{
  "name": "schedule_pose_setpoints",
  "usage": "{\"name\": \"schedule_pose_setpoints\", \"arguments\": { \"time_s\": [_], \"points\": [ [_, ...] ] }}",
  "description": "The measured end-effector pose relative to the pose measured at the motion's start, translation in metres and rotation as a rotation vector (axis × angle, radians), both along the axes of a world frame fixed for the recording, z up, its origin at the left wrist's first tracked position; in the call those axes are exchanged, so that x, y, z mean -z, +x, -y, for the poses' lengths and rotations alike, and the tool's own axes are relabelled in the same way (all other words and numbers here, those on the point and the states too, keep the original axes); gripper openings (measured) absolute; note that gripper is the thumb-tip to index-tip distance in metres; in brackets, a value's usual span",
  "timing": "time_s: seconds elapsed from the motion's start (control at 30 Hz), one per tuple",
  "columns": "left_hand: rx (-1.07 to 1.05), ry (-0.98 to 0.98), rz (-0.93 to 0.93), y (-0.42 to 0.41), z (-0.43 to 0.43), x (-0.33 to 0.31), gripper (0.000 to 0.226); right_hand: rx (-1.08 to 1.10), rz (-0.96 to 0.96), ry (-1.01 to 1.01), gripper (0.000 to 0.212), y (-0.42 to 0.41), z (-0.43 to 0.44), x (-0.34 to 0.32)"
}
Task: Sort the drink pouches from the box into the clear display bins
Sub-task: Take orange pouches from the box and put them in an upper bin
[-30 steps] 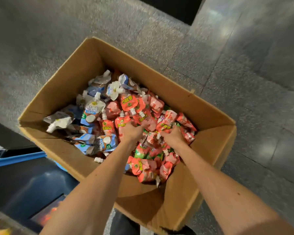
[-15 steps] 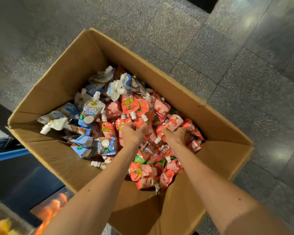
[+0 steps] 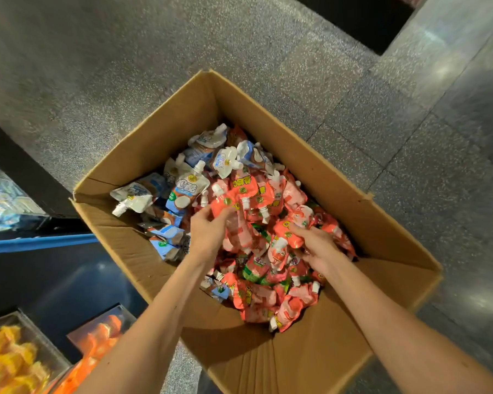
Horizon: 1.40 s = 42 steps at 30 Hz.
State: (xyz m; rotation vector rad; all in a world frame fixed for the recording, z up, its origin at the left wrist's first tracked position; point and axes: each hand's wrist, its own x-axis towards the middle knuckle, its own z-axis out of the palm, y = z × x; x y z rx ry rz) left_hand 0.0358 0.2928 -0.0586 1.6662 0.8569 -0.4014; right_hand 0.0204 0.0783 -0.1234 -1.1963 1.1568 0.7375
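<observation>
An open cardboard box on the floor holds a heap of spouted drink pouches. Red and pink pouches fill its right and near part, white and blue pouches its left and far part. My left hand reaches into the middle of the heap and its fingers curl around a bunch of red pouches. My right hand is just to the right, gripping red pouches with the thumb on top. Both forearms come in from the bottom edge.
Clear display bins stand at the lower left: one with yellow pouches, one with orange pouches. A blue rail and a dark shelf surface lie left of the box. Grey speckled floor tiles surround the box.
Both hands have closed on red pouches and lifted them a little out of the heap. The camera has shifted, so the box now sits further right and lower.
</observation>
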Motion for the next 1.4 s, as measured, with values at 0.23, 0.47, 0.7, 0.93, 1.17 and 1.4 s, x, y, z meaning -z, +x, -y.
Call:
{"name": "schedule_pose_setpoints", "arguments": {
  "time_s": [0.23, 0.47, 0.7, 0.93, 1.17, 1.4],
  "points": [
    [-0.096, -0.223, -0.041, 0.048, 0.007, 0.010, 0.022, 0.090, 0.057, 0.127, 0.059, 0.001, -0.018, -0.010],
    [-0.086, -0.353, -0.115, 0.064, 0.033, 0.011, 0.010, -0.791, 0.458, -0.630, 0.053, 0.043, -0.014, -0.023],
    [-0.159, -0.310, -0.167, 0.065, 0.049, 0.021, 0.050, -0.978, 0.345, -0.533, 0.058, 0.066, 0.000, -0.016],
    [-0.044, -0.094, -0.091, 0.056, 0.044, 0.025, 0.020, -0.862, 0.112, -0.374, 0.093, 0.063, -0.002, -0.014],
    [0.080, 0.013, -0.153, 0.019, 0.018, 0.021, 0.022, -0.627, 0.013, -0.152, 0.083, 0.039, 0.012, -0.014],
    [0.254, -0.118, -0.117, -0.025, -0.001, -0.011, 0.028, -0.459, -0.042, 0.083, 0.024, -0.008, 0.013, -0.071]
  ]
}}
